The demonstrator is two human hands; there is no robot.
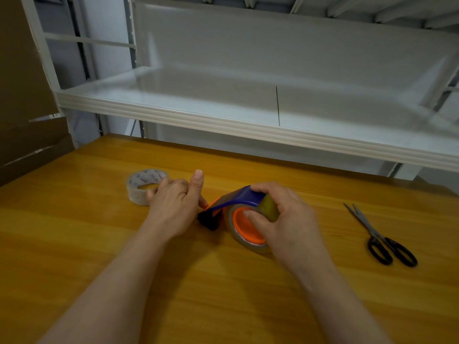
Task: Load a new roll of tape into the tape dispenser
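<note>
2 tape rolls (pixel 143 186) | 1 dispenser (pixel 238 197) (R hand (pixel 285 219) grips) | L hand (pixel 173 204) pinches its tip | 1 scissors (pixel 380 237)

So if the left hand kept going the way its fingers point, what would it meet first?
The left hand points away and leftward, so its fingers would likely meet the clear tape roll first; they already seem to overlap its near edge, though depth is unclear.

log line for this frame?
right hand: grip on tape dispenser, roll mounted | left hand: at cutter end | spare roll, scissors: on table
</note>
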